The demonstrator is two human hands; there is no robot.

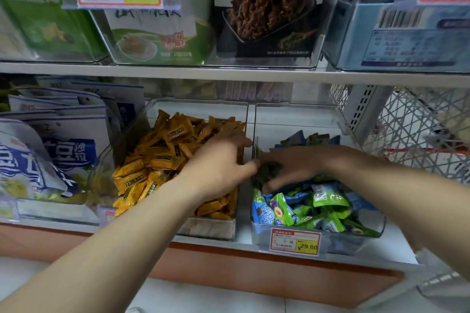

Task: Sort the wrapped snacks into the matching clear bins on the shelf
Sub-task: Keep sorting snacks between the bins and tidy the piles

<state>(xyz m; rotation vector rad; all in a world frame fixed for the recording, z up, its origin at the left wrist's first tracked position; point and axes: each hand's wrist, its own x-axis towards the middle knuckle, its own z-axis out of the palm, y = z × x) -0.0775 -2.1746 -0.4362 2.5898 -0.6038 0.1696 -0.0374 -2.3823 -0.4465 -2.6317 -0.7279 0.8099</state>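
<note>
The left hand (218, 168) lay on the yellow snacks (165, 150), fingers spread, likely hunting strays. The right hand (292, 165) had its fingers curled round green packets (270, 172).

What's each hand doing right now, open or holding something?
Left hand: open, fingers extended over the yellow snacks, holding nothing.
Right hand: curled round green snacks in the right bin.

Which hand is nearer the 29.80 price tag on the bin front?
Right. The right hand is in the clear plastic bin bearing the red-and-yellow price tag; the left hand is over the neighbouring yellow wrapped snacks.
</note>
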